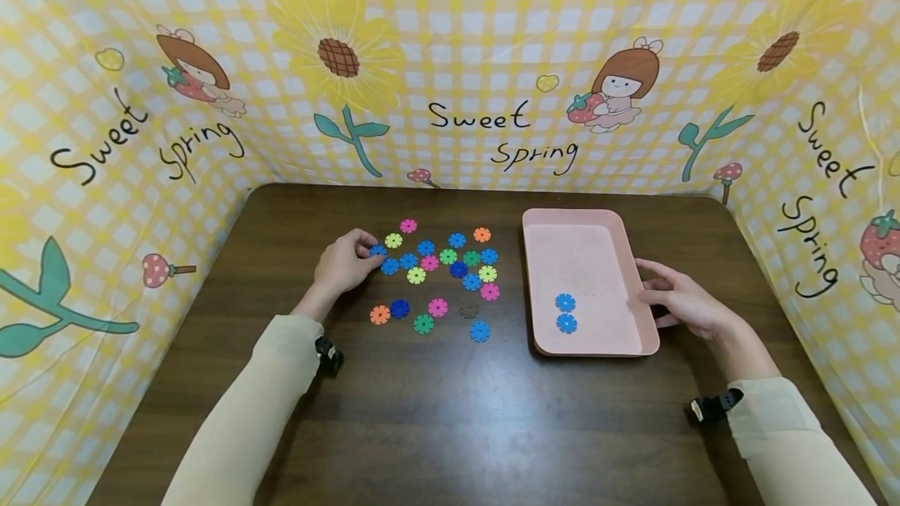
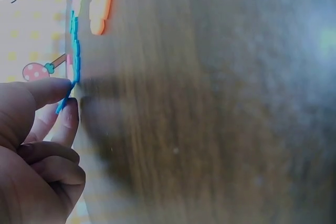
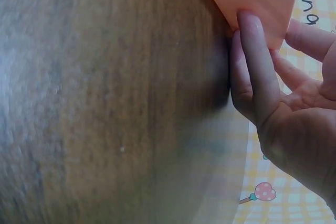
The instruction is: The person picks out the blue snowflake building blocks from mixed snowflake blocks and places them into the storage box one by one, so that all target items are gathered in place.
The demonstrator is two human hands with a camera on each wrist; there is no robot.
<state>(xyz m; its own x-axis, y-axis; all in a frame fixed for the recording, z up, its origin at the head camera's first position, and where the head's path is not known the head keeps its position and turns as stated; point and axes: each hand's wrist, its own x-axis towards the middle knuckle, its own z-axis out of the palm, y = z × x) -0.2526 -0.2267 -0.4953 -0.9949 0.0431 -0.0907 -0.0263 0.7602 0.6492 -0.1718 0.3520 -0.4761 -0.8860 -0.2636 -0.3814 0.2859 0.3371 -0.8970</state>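
Head view: a yellow-and-white checked cloth (image 1: 478, 45), printed with sunflowers, figures and the words "Sweet Spring", stands behind and on both sides of a dark brown wooden table (image 1: 422, 420). Two pale sleeves (image 1: 235, 404) extend over the table from the near side, one at each side. A shallow pink tray (image 1: 580, 252) lies flat on the table, right of centre, with its long side running near to far.

Right hand (image 1: 685, 304): located at the tray's right side wall. The fingers are spread and nearly straight, with tips touching the wall; the right wrist view shows this contact from below the palm.

Left hand (image 1: 339, 264): located at the left edge of the disc group. Thumb and index finger pinch one blue disc (image 1: 377, 251), tilted in the left wrist view; the remaining fingers are curled in.

A black wrist device (image 1: 328, 356) is fitted at each cuff.

Loose notched discs (image 1: 458, 269), in blue, green, yellow, pink, orange and one dark colour, lie flat between the left hand and the tray. Two light-blue discs (image 1: 566, 303) lie inside the tray, one nearer than the other, toward its near left corner.
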